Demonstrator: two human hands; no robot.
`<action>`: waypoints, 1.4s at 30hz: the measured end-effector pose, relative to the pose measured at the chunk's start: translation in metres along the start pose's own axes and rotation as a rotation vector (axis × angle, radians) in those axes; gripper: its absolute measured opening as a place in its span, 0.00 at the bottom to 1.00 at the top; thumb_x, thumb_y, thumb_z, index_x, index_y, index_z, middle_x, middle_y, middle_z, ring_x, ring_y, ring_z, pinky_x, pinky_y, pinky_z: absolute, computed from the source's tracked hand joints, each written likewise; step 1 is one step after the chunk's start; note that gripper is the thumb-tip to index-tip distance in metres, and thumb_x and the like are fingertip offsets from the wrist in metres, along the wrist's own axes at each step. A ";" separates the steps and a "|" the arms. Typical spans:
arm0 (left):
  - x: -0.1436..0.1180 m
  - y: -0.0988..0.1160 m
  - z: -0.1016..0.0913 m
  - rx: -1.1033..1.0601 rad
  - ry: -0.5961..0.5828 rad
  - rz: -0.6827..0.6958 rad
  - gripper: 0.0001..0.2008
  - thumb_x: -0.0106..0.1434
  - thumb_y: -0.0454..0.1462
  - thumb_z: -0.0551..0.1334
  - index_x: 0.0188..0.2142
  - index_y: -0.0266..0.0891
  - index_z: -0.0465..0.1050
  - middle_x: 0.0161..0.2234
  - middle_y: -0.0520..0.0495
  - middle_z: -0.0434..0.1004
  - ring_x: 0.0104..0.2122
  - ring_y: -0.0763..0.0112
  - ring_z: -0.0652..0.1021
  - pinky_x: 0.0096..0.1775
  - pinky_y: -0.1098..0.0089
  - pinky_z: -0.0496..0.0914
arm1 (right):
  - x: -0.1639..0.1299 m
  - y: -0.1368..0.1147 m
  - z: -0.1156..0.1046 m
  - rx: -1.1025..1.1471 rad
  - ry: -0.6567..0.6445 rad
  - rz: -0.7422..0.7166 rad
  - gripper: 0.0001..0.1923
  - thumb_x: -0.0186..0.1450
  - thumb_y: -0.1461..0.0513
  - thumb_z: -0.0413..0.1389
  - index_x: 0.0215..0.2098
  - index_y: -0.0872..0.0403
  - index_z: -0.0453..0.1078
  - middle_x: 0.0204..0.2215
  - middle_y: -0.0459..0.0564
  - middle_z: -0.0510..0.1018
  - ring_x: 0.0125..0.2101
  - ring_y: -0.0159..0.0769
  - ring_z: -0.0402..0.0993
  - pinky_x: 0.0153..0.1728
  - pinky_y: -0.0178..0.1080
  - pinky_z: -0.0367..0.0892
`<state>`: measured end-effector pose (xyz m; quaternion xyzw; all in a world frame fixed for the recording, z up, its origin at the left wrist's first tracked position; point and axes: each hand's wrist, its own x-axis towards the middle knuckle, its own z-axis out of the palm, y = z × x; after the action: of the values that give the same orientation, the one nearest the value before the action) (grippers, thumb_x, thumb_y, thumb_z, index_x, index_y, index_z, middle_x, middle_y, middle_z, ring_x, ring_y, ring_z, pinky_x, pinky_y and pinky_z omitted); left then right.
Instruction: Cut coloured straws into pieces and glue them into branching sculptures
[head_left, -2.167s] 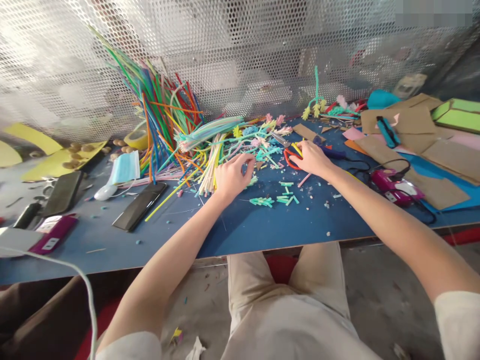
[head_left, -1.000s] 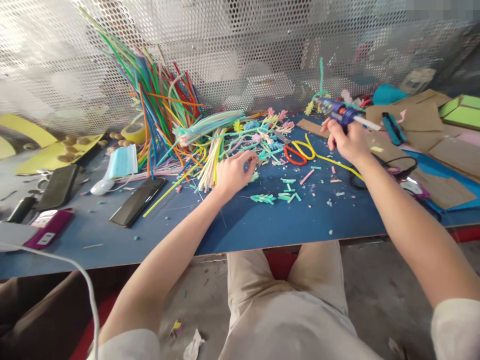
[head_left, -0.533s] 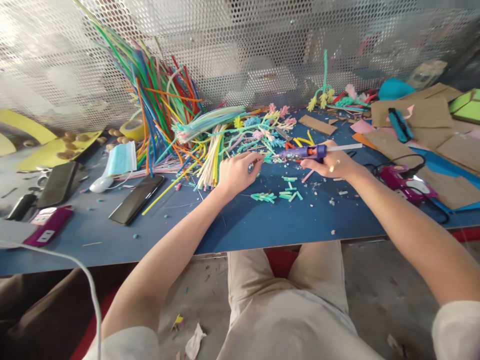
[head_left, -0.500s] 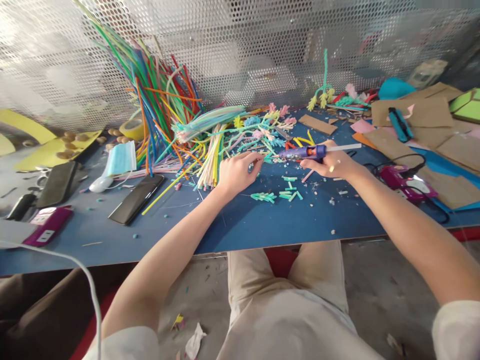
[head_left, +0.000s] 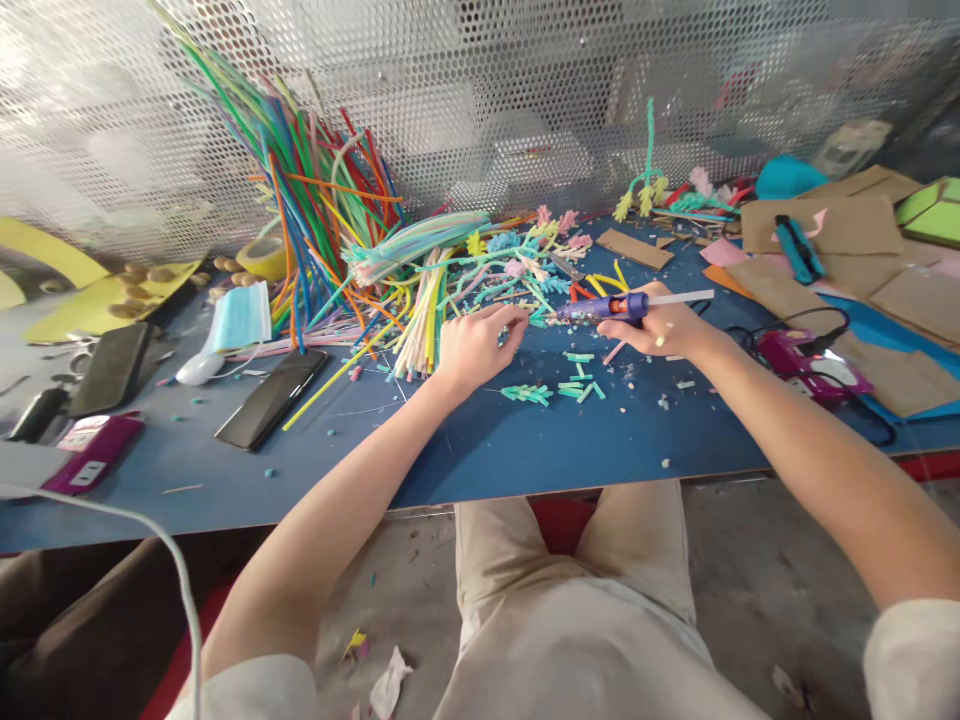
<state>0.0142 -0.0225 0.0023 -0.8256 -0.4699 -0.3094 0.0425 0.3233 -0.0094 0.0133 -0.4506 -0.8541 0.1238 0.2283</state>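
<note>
My right hand [head_left: 664,325] grips a purple glue gun [head_left: 604,307] with a white glue stick out the back, its nozzle aimed left. My left hand [head_left: 472,345] pinches a small piece, too small to name, at the edge of a heap of pastel pipe cleaners [head_left: 487,270]. The nozzle sits just right of my left fingertips. Short teal cut pieces [head_left: 551,392] lie on the blue table [head_left: 525,450] below both hands. Red-handled scissors [head_left: 577,290] lie behind the glue gun.
A tall bundle of bright pipe cleaners [head_left: 315,210] leans on the perforated metal wall. Two black phones [head_left: 266,400] [head_left: 109,368], a blue face mask [head_left: 240,315] and a tape roll [head_left: 262,258] lie left. A magenta glue gun [head_left: 802,365], cardboard [head_left: 825,235] and coloured paper lie right.
My right hand left the scissors, lifted the purple glue gun at the far right, and brought it down beside my left hand. In the last half second almost nothing moved.
</note>
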 end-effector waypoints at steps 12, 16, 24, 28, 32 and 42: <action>0.000 0.002 0.000 0.010 0.002 -0.007 0.11 0.73 0.43 0.61 0.46 0.50 0.83 0.44 0.52 0.87 0.31 0.69 0.82 0.30 0.69 0.64 | 0.001 0.002 0.001 -0.006 0.010 -0.038 0.27 0.67 0.40 0.54 0.23 0.50 0.71 0.19 0.48 0.71 0.24 0.38 0.67 0.31 0.41 0.56; 0.001 0.000 0.000 0.014 0.016 -0.022 0.11 0.73 0.43 0.60 0.45 0.49 0.82 0.44 0.51 0.87 0.30 0.69 0.81 0.30 0.69 0.63 | 0.000 0.004 0.000 -0.090 0.025 -0.029 0.29 0.67 0.38 0.52 0.21 0.50 0.69 0.19 0.49 0.71 0.24 0.38 0.66 0.30 0.41 0.55; 0.003 -0.008 0.000 0.005 0.044 -0.053 0.11 0.74 0.43 0.59 0.45 0.49 0.82 0.41 0.52 0.87 0.32 0.69 0.81 0.32 0.70 0.62 | 0.001 0.024 -0.019 -0.380 0.282 0.279 0.28 0.71 0.41 0.51 0.37 0.54 0.77 0.30 0.58 0.80 0.34 0.50 0.76 0.34 0.44 0.61; 0.003 -0.007 0.001 0.015 0.047 -0.048 0.13 0.75 0.44 0.58 0.44 0.48 0.82 0.41 0.51 0.87 0.32 0.69 0.81 0.31 0.70 0.62 | -0.005 0.065 -0.027 -0.471 0.240 0.295 0.26 0.72 0.53 0.55 0.59 0.64 0.68 0.52 0.74 0.77 0.53 0.60 0.72 0.51 0.53 0.65; 0.003 -0.008 0.004 0.010 0.051 -0.031 0.12 0.74 0.44 0.59 0.43 0.47 0.82 0.41 0.51 0.87 0.31 0.70 0.80 0.31 0.69 0.62 | -0.009 0.087 -0.032 -0.456 0.130 0.232 0.26 0.68 0.59 0.58 0.63 0.60 0.68 0.62 0.70 0.71 0.63 0.65 0.63 0.60 0.61 0.57; 0.004 -0.008 0.005 0.011 0.044 -0.024 0.11 0.73 0.42 0.60 0.44 0.47 0.82 0.40 0.51 0.87 0.30 0.70 0.80 0.31 0.70 0.63 | 0.007 -0.009 0.002 0.051 -0.305 -0.164 0.15 0.67 0.48 0.61 0.38 0.51 0.79 0.39 0.51 0.82 0.35 0.38 0.74 0.39 0.41 0.66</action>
<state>0.0114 -0.0134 -0.0018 -0.8126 -0.4804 -0.3255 0.0536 0.3125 -0.0086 0.0174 -0.3494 -0.9093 0.1935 0.1168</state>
